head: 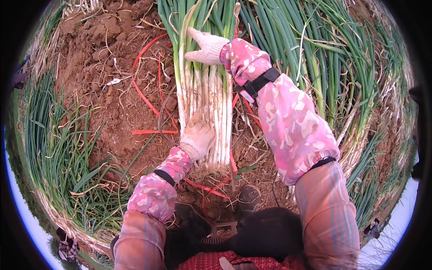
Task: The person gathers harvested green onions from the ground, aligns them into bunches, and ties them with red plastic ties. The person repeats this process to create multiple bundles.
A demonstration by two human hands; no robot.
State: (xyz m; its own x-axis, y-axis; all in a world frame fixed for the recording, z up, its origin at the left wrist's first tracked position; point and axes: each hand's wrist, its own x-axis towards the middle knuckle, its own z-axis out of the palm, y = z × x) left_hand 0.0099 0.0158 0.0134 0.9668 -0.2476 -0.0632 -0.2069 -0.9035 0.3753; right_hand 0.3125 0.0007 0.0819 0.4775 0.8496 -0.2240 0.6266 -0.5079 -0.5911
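A bundle of green onions (221,111) lies on the soil in front of me, leaves pointing away and rooted white ends towards my feet. My left hand (198,136), in a pale work glove, rests on the white stalks near the roots, its fingers bent; whether it grips any is hidden. Farther up, my right hand (207,47), gloved too, lies across the stalks where white turns green, thumb and forefinger apart, the other fingers hard to see. Red plastic straps (145,98) loop over the ground on both sides of the bundle and pass near its roots.
More green onions (287,37) are heaped at the right, and another long row (67,152) lies at the left. Loose reddish-brown soil (98,67) with dry leaves lies between. My shoe (249,197) is just below the roots. People (68,249) appear far off near the lower rim.
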